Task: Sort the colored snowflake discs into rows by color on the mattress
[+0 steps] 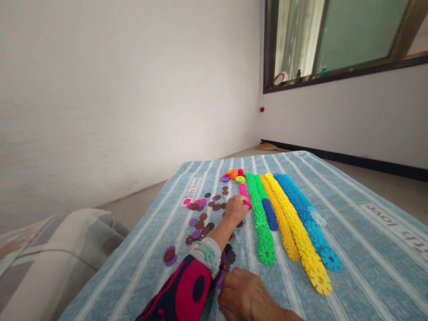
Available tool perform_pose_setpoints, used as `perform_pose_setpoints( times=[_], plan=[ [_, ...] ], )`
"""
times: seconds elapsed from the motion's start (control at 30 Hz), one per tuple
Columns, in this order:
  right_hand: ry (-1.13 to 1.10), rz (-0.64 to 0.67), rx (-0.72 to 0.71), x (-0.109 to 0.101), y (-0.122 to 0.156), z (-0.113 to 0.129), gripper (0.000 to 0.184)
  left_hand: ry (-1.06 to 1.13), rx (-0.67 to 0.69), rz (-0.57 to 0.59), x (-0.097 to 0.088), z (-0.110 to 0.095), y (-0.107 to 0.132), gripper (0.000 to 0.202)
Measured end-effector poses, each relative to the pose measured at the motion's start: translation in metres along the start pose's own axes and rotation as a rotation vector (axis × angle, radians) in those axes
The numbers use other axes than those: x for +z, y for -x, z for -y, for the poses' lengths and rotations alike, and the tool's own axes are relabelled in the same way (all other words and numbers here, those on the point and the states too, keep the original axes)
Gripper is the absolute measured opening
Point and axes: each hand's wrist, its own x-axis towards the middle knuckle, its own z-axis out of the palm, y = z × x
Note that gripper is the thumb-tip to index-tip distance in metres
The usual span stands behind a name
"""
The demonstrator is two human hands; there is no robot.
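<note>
Blue-and-white striped cloth (140, 267) covers the work surface, plain white wall (133, 89) behind. Left hand (236, 207), in a pink-and-navy sleeve (192, 290) with a patterned cuff, has fingers drawn together on the near end of a bright pink row of notched plastic discs (244, 191). Right hand (245, 292) is curled, apart from the left, next to loose purple discs; underside hidden, cannot tell if it grips anything.

Right of the pink row, overlapping disc rows fan out: long green row (257, 209), short dark blue row (269, 215), orange-yellow row (282, 223), bright yellow row (297, 227), mid-blue row (301, 203) with pale blue discs (319, 217) beside it. At the pink row's far end: lime-green disc (240, 179), red discs (241, 172), orange pile (233, 174). Brown, purple and black loose discs (199, 224) scatter to the left around the forearm.

Writing: left cloth label (193, 189) reads "ith love", first letter unclear; right cloth label (397, 225) shows "love". Farther out, dark-framed window (361, 35).
</note>
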Motion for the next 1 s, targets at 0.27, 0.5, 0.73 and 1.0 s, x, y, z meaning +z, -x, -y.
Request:
perform_pose_setpoints(
  times=[0.27, 0.5, 0.73, 1.0],
  plan=[
    [0.01, 0.033, -0.001, -0.001, 0.0, 0.0, 0.02, -0.11, -0.001, 0.0, -0.002, -0.003, 0.004, 0.014],
    [-0.017, 0.023, 0.002, 0.0, 0.001, -0.001, 0.019, -0.184, 0.087, 0.021, -0.003, -0.004, 0.008, 0.025],
    [-0.021, -0.021, 0.012, -0.002, 0.0, 0.001, 0.019, -0.259, 0.143, 0.082, -0.006, -0.007, 0.009, 0.028],
    [0.002, 0.042, 0.0, -0.003, -0.001, 0.001, 0.019, -0.298, 0.132, 0.093, -0.008, -0.008, 0.011, 0.026]
  ],
)
